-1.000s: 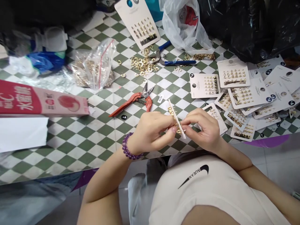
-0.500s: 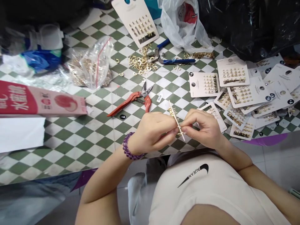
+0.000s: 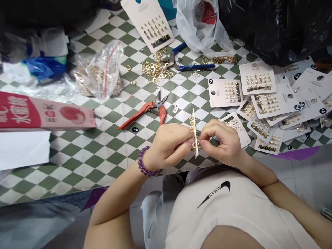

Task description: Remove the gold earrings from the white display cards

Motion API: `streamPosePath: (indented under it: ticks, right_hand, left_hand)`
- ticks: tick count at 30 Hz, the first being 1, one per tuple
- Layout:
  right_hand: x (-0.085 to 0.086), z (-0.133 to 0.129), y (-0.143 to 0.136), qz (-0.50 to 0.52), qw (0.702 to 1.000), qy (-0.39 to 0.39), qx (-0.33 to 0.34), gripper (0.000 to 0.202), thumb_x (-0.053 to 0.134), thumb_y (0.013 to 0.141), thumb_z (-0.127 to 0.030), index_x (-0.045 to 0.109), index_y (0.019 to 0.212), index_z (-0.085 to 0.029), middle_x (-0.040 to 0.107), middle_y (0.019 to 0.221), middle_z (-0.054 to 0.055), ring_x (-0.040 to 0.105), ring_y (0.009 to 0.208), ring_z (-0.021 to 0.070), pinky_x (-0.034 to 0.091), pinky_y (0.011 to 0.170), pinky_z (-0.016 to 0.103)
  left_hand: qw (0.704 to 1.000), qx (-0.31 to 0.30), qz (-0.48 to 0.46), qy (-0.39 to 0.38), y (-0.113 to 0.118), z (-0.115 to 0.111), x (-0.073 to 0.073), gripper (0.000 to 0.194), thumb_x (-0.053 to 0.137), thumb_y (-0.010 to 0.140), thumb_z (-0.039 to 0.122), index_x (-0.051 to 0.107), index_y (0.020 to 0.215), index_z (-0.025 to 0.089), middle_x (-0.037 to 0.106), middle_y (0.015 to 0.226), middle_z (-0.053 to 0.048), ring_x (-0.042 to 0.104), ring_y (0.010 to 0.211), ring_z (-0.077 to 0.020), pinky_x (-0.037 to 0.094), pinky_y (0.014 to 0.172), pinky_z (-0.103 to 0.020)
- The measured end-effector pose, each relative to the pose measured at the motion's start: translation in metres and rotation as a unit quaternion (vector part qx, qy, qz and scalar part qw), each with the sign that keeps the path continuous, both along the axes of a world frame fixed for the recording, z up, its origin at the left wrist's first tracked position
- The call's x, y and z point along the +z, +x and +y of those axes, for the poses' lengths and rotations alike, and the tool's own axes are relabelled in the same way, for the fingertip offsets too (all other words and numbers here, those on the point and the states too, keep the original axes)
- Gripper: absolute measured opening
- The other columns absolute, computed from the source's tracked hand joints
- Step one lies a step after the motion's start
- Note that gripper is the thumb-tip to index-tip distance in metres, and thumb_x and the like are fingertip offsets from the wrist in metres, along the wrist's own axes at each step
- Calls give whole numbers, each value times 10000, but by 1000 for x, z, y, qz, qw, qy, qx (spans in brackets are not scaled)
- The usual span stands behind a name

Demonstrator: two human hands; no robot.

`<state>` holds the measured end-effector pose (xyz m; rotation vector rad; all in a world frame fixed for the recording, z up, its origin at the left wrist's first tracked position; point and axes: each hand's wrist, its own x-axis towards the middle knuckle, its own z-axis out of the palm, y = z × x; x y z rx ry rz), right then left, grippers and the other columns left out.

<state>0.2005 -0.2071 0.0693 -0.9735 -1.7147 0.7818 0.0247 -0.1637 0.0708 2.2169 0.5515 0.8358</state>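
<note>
An earring card (image 3: pixel 195 133) stands on edge between my hands near the table's front edge, with gold hoops on its left face and thin posts on its right. My left hand (image 3: pixel 172 143), above a purple bead bracelet, is closed at the card's left side, pinching its lower part or a hoop there. On the other side, my right hand (image 3: pixel 220 140) has thumb and forefinger pressed together against the card's back; whatever small piece lies between them is too small to make out. Red-handled pliers (image 3: pixel 155 109) lie open behind my left hand.
Gold hoops (image 3: pixel 155 71) lie loose beside blue-handled pliers (image 3: pixel 192 66) and a large earring card (image 3: pixel 150 26). Many filled cards (image 3: pixel 275 102) are piled at right. A zip bag (image 3: pixel 101 74) and a pink box (image 3: pixel 52 112) lie left; a white plastic bag (image 3: pixel 192 31) is behind.
The card has turned from a slant to nearly upright, its lower end moving left. My hands have shifted slightly left with it and still meet at the card.
</note>
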Motion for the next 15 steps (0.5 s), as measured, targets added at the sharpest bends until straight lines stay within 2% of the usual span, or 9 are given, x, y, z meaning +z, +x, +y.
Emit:
streamPosePath:
  ticks: [10,15]
  right_hand:
    - [0,2,-2,-31,997,71,-12,76,558,833,-98,564,829,-174,616,748,5,584,705,91,504,619,222]
    - [0,-3,2,-14,999,29,-5,87,533,865,-122,603,907,-155,626,797,30,574,716,87,498,625,218]
  left_hand:
    - [999,8,-16,-41,1,-3,0,247,348,917,186,446,691,192,512,540,10,449,479,-99,382,469,-221]
    - [999,32,-8,8,3,-3,2,226,364,918,185,501,738,176,514,552,16,448,489,-95,376,472,-208]
